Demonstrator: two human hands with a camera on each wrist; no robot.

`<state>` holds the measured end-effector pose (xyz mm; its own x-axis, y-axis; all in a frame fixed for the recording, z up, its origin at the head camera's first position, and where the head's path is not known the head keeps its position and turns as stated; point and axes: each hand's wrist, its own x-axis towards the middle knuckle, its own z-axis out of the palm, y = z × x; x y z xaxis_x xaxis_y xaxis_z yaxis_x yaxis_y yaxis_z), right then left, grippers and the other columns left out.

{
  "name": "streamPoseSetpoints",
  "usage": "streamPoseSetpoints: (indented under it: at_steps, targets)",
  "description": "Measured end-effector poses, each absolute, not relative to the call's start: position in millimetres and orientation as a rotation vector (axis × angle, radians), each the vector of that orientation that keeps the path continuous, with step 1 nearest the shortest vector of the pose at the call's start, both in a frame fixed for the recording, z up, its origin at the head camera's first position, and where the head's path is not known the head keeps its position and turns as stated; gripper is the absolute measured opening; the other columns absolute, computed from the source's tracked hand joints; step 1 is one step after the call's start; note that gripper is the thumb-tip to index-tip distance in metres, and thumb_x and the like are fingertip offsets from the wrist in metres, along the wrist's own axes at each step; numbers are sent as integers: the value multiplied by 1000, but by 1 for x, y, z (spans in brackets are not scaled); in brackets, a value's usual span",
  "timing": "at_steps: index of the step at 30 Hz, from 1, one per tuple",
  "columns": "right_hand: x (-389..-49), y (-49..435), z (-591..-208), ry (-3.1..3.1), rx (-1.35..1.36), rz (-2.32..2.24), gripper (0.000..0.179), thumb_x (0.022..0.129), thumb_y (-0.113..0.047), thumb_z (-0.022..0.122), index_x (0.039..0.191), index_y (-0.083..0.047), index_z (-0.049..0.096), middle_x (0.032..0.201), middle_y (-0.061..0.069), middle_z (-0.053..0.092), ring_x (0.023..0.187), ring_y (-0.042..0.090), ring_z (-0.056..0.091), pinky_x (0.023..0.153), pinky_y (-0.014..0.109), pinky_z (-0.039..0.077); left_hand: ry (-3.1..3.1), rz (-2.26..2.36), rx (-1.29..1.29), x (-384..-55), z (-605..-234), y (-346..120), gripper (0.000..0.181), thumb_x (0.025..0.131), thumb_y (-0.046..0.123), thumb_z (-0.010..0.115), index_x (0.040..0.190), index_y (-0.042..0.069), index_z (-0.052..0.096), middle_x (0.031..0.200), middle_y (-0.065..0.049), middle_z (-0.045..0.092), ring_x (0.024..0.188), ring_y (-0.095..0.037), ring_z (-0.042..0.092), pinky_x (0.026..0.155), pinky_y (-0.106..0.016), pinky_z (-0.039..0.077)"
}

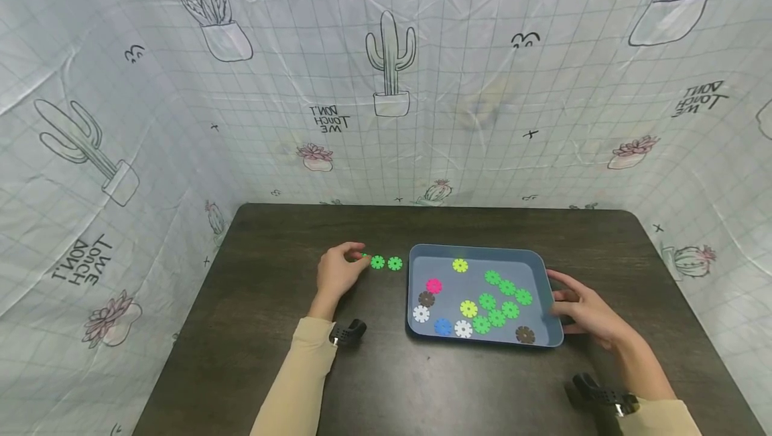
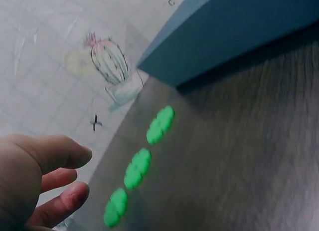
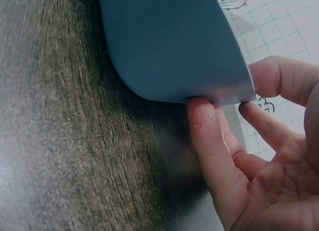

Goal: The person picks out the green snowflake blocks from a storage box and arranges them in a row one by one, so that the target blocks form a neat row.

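My left hand (image 1: 340,270) hovers at the left end of a row of three green notched discs on the dark table. The middle disc (image 1: 377,262) and the right one (image 1: 395,264) show whole in the head view, while the fingertips partly cover the leftmost disc (image 2: 115,207). In the left wrist view, thumb and fingers are apart with nothing between them. At the right end of a blue-grey tray (image 1: 482,250), my right hand (image 1: 588,312) holds its edge, fingertips on the wall and rim. Several green discs (image 1: 496,317) lie inside the tray.
Also in the tray are yellow discs (image 1: 468,309), a pink disc (image 1: 433,286), brown discs (image 1: 525,335), white discs (image 1: 463,329) and a blue disc (image 1: 443,327). A cactus-print cloth (image 1: 458,88) hangs behind and beside the table (image 1: 265,242).
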<state>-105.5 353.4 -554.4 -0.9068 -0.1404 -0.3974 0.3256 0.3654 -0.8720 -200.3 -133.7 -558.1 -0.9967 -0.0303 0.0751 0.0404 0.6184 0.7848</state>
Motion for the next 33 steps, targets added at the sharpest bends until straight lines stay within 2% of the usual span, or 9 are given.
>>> streamPoseSetpoints:
  at_steps: [8, 16, 21, 28, 33]
  targets:
    - [-105, 353, -552, 2230, 171, -1554, 84, 99, -6, 63, 165, -4, 12, 139, 40, 46, 106, 35, 65, 80, 57, 59, -2749, -1382, -202, -204, -543, -112, 33, 90, 27, 81, 118, 11, 78, 94, 3, 74, 66, -14, 59, 62, -35, 45]
    - [-104, 353, -552, 2223, 168, -1557, 84, 99, -6, 64, 165, -4, 12, 139, 39, 46, 106, 34, 65, 80, 57, 59, -2828, -1399, -371, -202, -529, -81, 31, 91, 28, 81, 119, 14, 78, 97, 7, 74, 93, -21, 70, 75, -39, 51]
    - [-104, 353, -552, 2222, 165, -1561, 84, 99, -6, 63, 165, -4, 12, 139, 39, 47, 105, 34, 65, 81, 57, 59, -2865, -1400, -495, -201, -519, -62, 31, 92, 28, 80, 120, 16, 78, 96, 9, 72, 87, -15, 67, 68, -32, 48]
    - [-104, 352, -550, 2222, 169, -1553, 84, 99, -7, 64, 165, -4, 11, 140, 40, 46, 107, 35, 66, 81, 57, 58, -2922, -1384, -743, -198, -514, -36, 32, 91, 27, 79, 121, 16, 77, 92, 13, 68, 69, -9, 56, 58, -26, 43]
    - [-103, 350, -547, 2222, 171, -1552, 84, 99, -8, 64, 165, -4, 12, 139, 39, 47, 107, 36, 65, 81, 58, 58, -2982, -1300, -922, -190, -515, -18, 32, 91, 28, 80, 121, 16, 78, 92, 15, 69, 72, -5, 57, 56, -25, 43]
